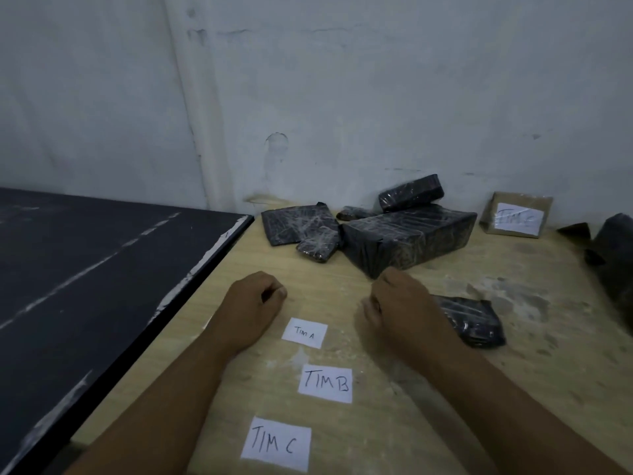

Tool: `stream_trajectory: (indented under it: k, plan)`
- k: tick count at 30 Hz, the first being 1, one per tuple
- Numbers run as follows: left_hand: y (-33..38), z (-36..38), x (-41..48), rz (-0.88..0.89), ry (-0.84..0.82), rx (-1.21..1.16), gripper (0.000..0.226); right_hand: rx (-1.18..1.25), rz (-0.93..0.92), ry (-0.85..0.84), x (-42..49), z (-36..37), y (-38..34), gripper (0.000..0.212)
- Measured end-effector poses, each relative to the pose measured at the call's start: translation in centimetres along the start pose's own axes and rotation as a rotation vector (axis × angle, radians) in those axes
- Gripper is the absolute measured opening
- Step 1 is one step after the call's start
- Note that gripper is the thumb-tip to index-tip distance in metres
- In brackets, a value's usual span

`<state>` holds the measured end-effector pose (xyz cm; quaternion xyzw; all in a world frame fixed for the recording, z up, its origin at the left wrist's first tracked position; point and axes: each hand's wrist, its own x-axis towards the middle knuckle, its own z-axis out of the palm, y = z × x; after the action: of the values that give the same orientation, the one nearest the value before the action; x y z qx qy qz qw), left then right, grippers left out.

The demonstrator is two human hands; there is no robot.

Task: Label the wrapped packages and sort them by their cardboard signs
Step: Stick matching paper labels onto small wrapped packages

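Dark table: was set along the left, its edge butted against the wooden table.
Wall: pale and scuffed, was seen directly behind the pile.
Black bag: was crumpled at the right edge, apart from everything else.
Cardboard sign: was leaned against the wall at far right; its white sheet was blurred, and only "TIM" could be made out.
Package pile: black film-wrapped packages were heaped by the wall, one large block with a smaller one stacked on it and a flat one to its left.
Obstruction: the near corner of the large block was partly covered by the right hand.
Loose package: was laid flat just right of the right hand, partly hidden behind the wrist.
Paper labels: "TIM A", "TIM B" and "TIM C" were laid in a row running toward the viewer, between the two forearms.
Left hand: was clenched, nothing held, just up and left of "TIM A".
Right hand: was curled into a loose fist, nothing seen in it, right of "TIM A".
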<state>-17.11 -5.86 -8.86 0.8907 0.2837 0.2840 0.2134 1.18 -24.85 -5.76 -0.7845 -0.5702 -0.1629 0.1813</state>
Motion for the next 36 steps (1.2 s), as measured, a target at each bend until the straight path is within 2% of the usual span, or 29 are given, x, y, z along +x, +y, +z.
stream_trajectory:
  k: [3, 8, 11, 16, 19, 22, 27, 32, 36]
  plan:
    - [-0.3, -0.1, 0.2, -0.022, 0.016, -0.057, 0.016, -0.038, -0.053, -0.097, 1.4, -0.5, -1.8, 0.016]
    - [-0.1, -0.2, 0.2, -0.034, 0.02, -0.133, 0.02, 0.183, -0.018, -0.546, 2.1, -1.3, -4.2, 0.02]
    - [0.0, -0.1, 0.1, -0.041, 0.01, -0.176, 0.019, 0.218, 0.024, -0.634, 1.7, -1.5, -3.8, 0.028]
    - [0.1, 0.0, 0.3, 0.036, -0.05, -0.172, 0.013, 0.243, 0.105, -0.551, 1.5, -0.9, -4.4, 0.014]
    - [-0.1, 0.2, 0.4, 0.063, -0.109, -0.172, 0.011, 0.244, 0.174, -0.506, 1.8, -0.3, -5.1, 0.015]
    - [-0.2, 0.2, 0.3, 0.085, -0.165, -0.2, 0.011, 0.202, 0.194, -0.555, 2.1, 0.0, -5.4, 0.016]
    - [-0.1, 0.2, 0.3, 0.084, -0.229, -0.236, 0.004, 0.217, 0.199, -0.64, 2.4, -0.3, -6.0, 0.004]
    - [0.4, 0.2, 0.3, 0.083, -0.307, -0.299, 0.014, 0.333, 0.246, -0.593, 2.5, -1.6, -6.0, 0.009]
    - [0.6, 0.1, 0.4, 0.044, -0.364, -0.39, 0.003, 0.487, 0.308, -0.473, 2.5, -1.5, -5.8, 0.018]
